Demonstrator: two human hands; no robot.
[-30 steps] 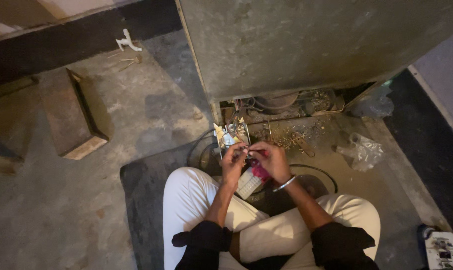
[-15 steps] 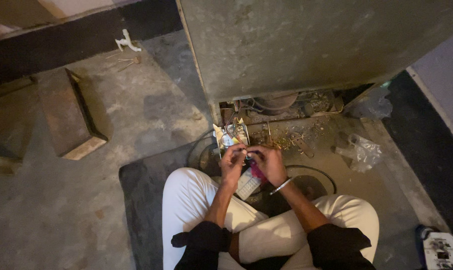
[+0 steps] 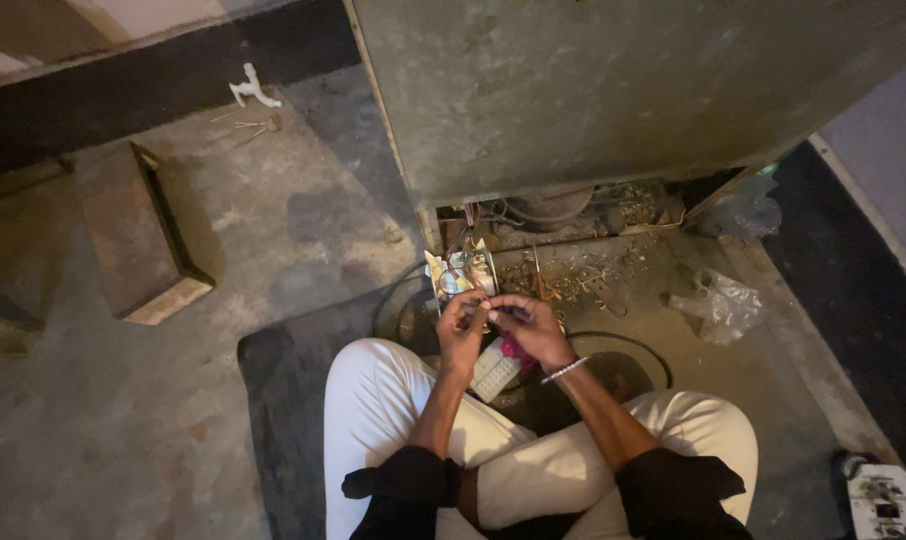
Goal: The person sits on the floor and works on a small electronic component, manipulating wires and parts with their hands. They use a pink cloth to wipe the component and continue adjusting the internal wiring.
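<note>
both hands' fingers, left hand (image 3: 462, 328) and right hand (image 3: 529, 325), pinched shut on thin wires (image 3: 490, 306)

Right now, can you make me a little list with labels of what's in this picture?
Place: bare floor beside a big grey metal cabinet
Person: sits cross-legged on a dark mat, white trousers
Left hand: pinches thin wires at a small open wiring box
Right hand: meets the left over the wires; what it holds is too small to tell
Under the hands: a white and pink object
Nearby: crumpled clear plastic bag, wooden box
</note>
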